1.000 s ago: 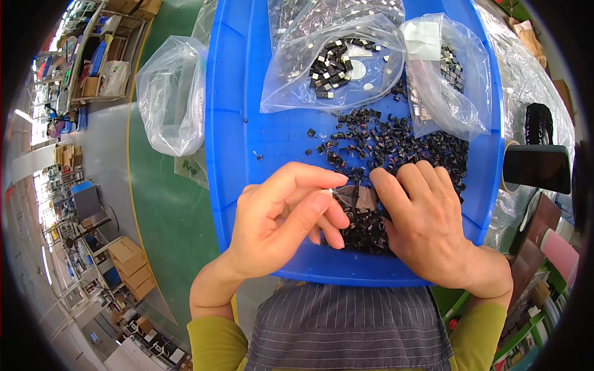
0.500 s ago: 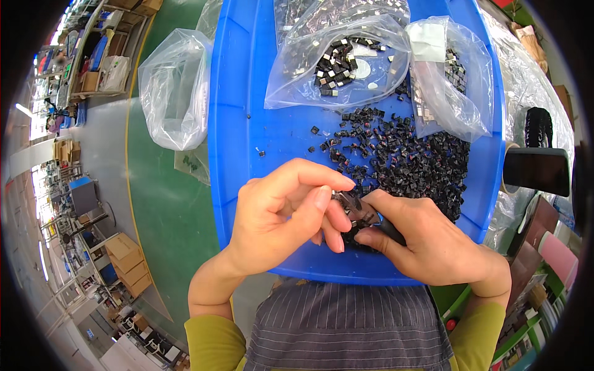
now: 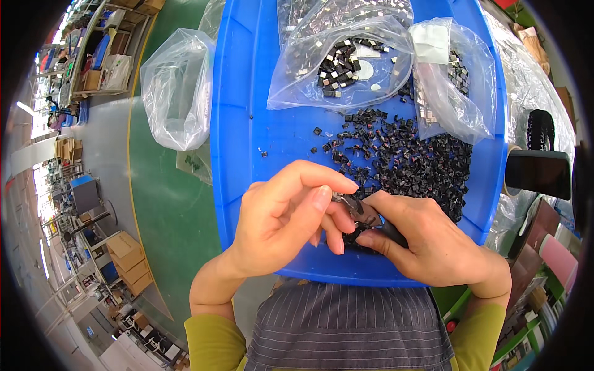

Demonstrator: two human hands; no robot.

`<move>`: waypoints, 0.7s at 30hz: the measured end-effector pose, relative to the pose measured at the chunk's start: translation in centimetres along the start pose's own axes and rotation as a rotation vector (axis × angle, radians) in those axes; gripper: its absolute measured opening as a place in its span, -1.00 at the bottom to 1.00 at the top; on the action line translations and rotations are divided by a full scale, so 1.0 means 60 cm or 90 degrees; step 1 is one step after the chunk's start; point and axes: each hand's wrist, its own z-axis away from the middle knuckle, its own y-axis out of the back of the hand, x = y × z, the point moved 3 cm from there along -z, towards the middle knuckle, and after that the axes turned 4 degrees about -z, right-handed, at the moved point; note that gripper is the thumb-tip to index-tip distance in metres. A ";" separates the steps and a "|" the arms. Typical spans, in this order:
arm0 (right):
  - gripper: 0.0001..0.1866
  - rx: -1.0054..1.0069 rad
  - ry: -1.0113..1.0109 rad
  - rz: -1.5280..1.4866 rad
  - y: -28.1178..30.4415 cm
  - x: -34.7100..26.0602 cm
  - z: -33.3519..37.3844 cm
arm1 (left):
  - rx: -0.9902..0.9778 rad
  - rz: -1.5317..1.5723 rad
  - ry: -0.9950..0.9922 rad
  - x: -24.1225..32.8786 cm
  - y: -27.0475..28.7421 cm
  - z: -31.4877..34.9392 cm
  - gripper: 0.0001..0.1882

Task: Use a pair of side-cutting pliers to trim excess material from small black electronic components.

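Note:
My right hand (image 3: 433, 238) is closed round the dark handles of a pair of cutting pliers (image 3: 366, 214), whose jaws point to the upper left. My left hand (image 3: 272, 222) is closed at the tips of the jaws, thumb and fingers curled together. Something small and metallic shows there, too covered to name. Below and beyond both hands, a heap of small black plastic pieces (image 3: 421, 161) lies spread over the blue tray (image 3: 260, 185).
At the tray's far side, a clear bag (image 3: 291, 93) holds small black parts with silver ends; another clear bag (image 3: 458, 111) lies to its right. Outside the left rim hangs a clear plastic bag (image 3: 176, 93). A phone (image 3: 538, 173) sticks out by the right rim.
Both hands and the pliers keep almost the same place. The pliers have turned very slightly at the fingertips, and the whole view has shifted a little.

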 end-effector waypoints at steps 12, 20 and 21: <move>-0.75 -0.062 -0.050 -0.049 0.003 -0.006 -0.002 | 0.019 0.020 0.011 0.001 0.001 0.003 -0.70; -0.75 -0.103 -0.091 -0.072 0.007 -0.010 -0.003 | 0.015 0.024 0.008 0.000 0.001 0.002 -0.68; -0.75 -0.101 -0.091 -0.074 0.008 -0.010 -0.003 | 0.012 0.023 0.004 0.000 0.001 0.002 -0.68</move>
